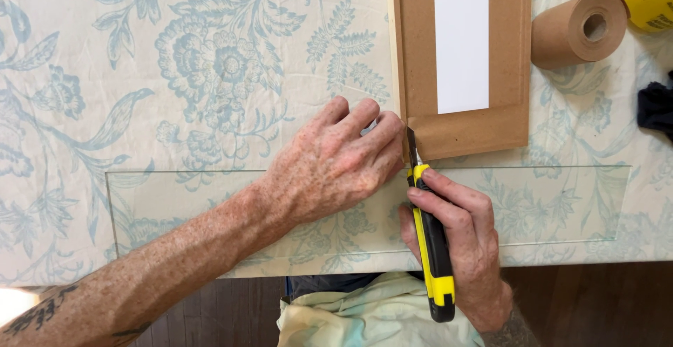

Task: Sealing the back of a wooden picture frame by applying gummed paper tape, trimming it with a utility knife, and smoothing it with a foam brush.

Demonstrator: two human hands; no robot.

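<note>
Pointing toward twelve o'clock, the knife [429, 238] is gripped tight in the right hand [459, 249], its blade at the frame [459, 52] corner pressed by the left hand [336, 165].

A yellow-and-black knife [431, 249] is gripped by the right hand [459, 249], beside a brown frame [508, 59] with white centre, on cream cloth [175, 59] patterned with blue flowers.

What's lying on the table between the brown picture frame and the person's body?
In the head view, a clear glass sheet lies flat on the floral cloth between the frame and the table's near edge; both hands rest over it.
</note>
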